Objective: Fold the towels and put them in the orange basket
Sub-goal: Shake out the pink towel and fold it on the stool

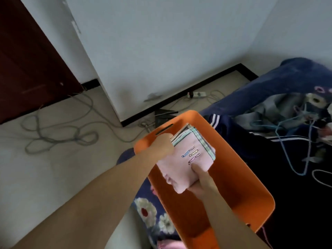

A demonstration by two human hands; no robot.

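Both hands [201, 178] hold folded towels [186, 159] inside orange basket [239, 169].

Both my bare forearms reach forward and converge. My left hand [164, 143] is curled into a loose fist, knuckles up, gripping at its fingertips. My right hand [199, 180] pinches with the thumb pressed flat on top; its fingers are hidden underneath, probably curled.

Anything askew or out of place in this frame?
Mostly tidy: the folded pink towel, held by both hands, sits squarely on the stack in the orange basket. Oddities: loose cables sprawl across the floor, and hangers lie tangled on the bed.
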